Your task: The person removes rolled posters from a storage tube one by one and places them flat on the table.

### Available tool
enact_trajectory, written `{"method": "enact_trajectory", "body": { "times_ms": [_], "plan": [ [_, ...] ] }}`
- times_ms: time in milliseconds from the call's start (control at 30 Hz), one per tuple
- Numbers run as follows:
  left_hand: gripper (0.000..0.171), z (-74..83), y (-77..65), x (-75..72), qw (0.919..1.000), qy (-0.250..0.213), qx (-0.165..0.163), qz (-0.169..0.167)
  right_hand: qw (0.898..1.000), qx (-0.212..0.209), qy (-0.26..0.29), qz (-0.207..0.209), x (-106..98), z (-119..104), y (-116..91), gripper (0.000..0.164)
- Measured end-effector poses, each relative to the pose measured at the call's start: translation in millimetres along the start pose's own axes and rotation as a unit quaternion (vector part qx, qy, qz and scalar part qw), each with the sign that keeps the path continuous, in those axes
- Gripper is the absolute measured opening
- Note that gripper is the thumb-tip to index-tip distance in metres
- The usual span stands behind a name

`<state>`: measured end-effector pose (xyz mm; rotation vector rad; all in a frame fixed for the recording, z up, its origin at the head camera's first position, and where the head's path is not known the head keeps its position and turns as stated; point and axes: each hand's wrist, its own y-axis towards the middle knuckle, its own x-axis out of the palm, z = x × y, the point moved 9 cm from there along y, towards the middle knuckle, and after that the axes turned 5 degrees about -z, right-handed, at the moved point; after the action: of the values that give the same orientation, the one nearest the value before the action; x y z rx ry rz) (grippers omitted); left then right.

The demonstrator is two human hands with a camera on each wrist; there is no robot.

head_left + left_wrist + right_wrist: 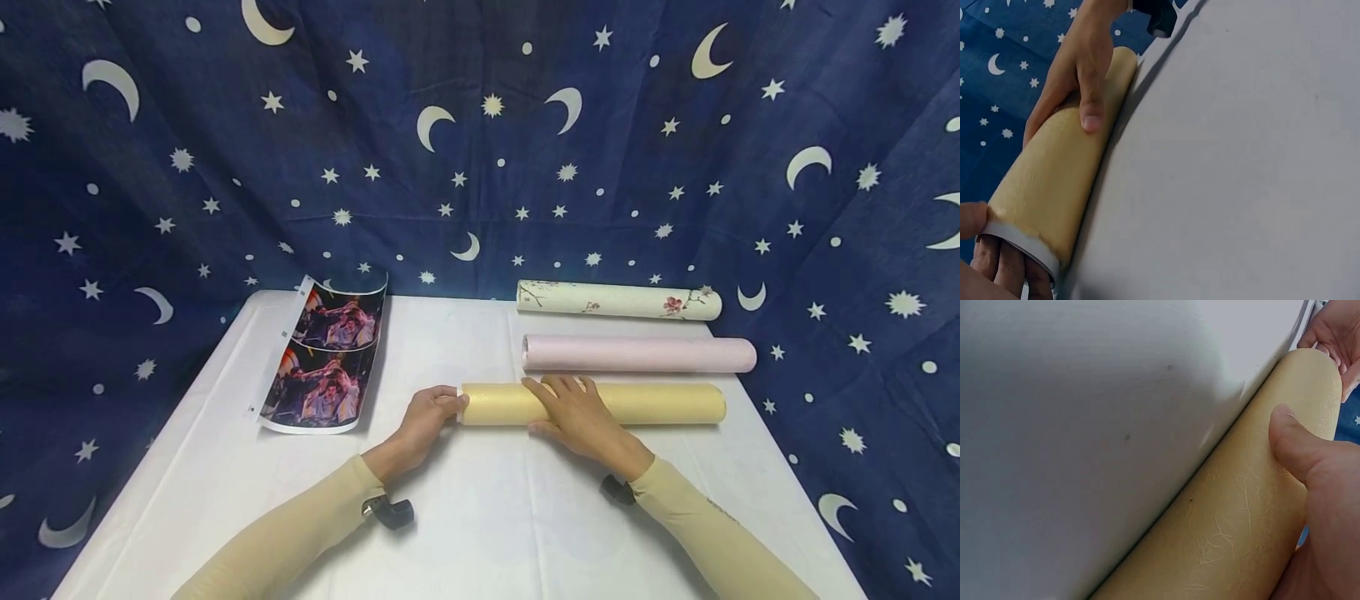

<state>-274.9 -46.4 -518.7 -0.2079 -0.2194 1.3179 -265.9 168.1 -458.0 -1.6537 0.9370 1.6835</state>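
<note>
A roll of yellow wallpaper (667,405) lies crosswise on the white-covered table, nearest to me of the rolls. My left hand (429,419) pinches its left end; in the left wrist view the fingers (1009,270) reach inside the tube's white edge while the thumb stays outside. Over the middle of the roll, my right hand (581,417) grips it from above. Its thumb (1294,440) presses the near side in the right wrist view, and the other fingers go over the far side, partly hidden there.
Behind the yellow roll lie a pale pink roll (637,354) and a cream roll with a flower print (618,301). A curling printed photo sheet (322,383) lies at the left of the table (465,517). A dark blue star-and-moon cloth (480,192) hangs behind.
</note>
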Motion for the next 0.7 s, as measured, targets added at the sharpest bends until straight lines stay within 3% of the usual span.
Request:
{"method": "enact_trajectory", "body": {
  "times_ms": [300,700],
  "plan": [
    [0.026,-2.5,-4.9,-15.8,0.9993,-0.009,0.003,0.035,1.0,0.006,-0.002,-0.012,-2,11,-6,0.072],
    [0.029,-6.4,-7.4,-23.2,0.9988,-0.011,-0.004,0.048,1.0,0.012,0.009,-0.003,-3,24,-17,0.075]
  ]
}}
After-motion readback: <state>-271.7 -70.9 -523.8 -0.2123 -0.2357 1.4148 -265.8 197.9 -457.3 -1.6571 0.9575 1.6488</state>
